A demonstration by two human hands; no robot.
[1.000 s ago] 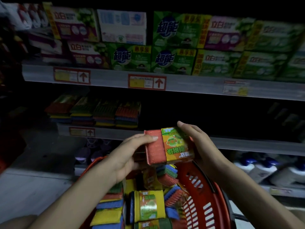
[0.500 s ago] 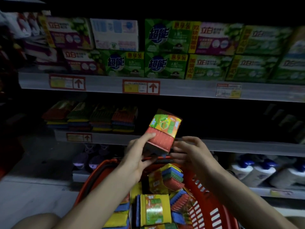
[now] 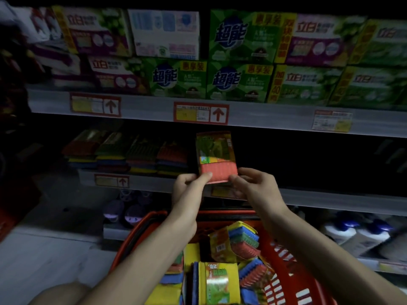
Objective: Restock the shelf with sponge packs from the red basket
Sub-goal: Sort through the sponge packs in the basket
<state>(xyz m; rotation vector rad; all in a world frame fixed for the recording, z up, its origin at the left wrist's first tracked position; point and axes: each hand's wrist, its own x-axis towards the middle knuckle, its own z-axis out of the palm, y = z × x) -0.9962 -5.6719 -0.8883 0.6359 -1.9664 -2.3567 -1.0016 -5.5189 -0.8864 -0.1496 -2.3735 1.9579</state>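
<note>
The left hand [image 3: 189, 191] and right hand [image 3: 253, 187] pinched the sponge pack [image 3: 217, 166] by its bottom edge. It had moved up from the red basket [image 3: 284, 263] to the shelf [image 3: 154, 183], nearly ready to go in.

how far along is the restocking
Done: four stacks sit on the shelf. In hand: left hand and right hand hold one pack right of them, not yet set down. Left: many packs lie in the basket.

Glossy-wrapped sponge pack [image 3: 217, 160]; plastic basket [image 3: 284, 280]
</note>
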